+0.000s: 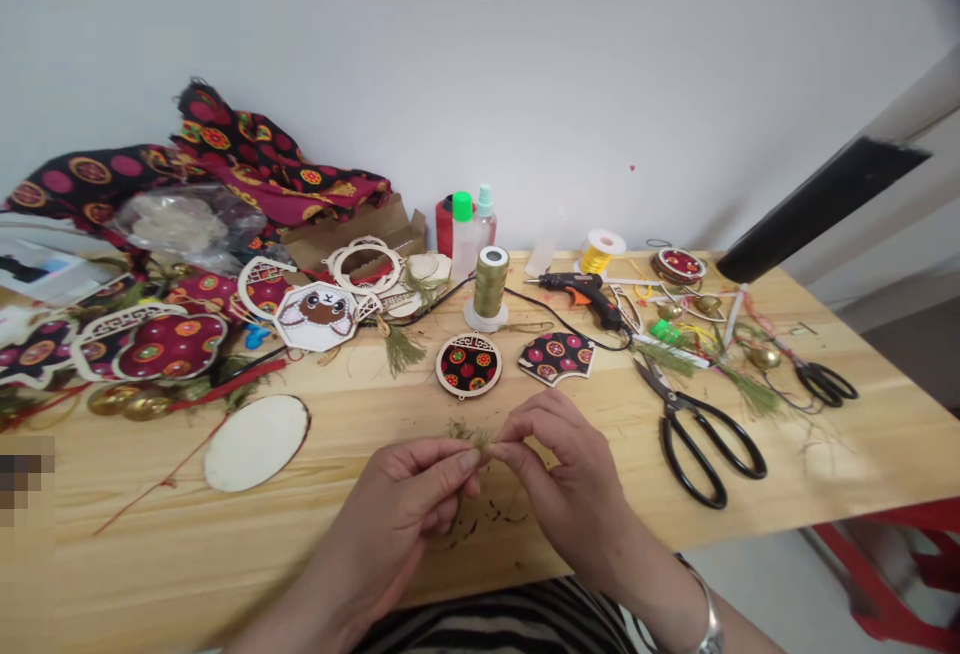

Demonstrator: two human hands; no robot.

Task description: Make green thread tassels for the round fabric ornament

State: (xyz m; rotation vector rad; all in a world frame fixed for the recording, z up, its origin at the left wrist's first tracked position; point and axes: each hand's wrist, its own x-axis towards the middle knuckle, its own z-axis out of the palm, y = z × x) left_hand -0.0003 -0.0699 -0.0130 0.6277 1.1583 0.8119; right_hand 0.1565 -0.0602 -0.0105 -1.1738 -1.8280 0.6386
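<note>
Above the front edge of the table, my left hand (412,499) pinches a small olive-green thread tassel (482,437) between thumb and forefinger. The fingertips of my right hand (566,469) are closed on the same threads from the other side. Part of the bundle is hidden behind my fingers. Just beyond my hands lie a round wooden-framed ornament (469,366) with patterned cloth and a fan-shaped cloth-covered piece (556,357). A spool of olive-green thread (492,284) stands upright behind them. Dark thread scraps are scattered below my hands.
Large black-handled scissors (697,424) lie open to the right, with smaller scissors (825,382) farther right. A glue gun (581,294) rests at the back near yellow cord (598,252). Left are a white oval disc (257,442), a sheep-face octagon (316,317) and heaped patterned cloth (277,159).
</note>
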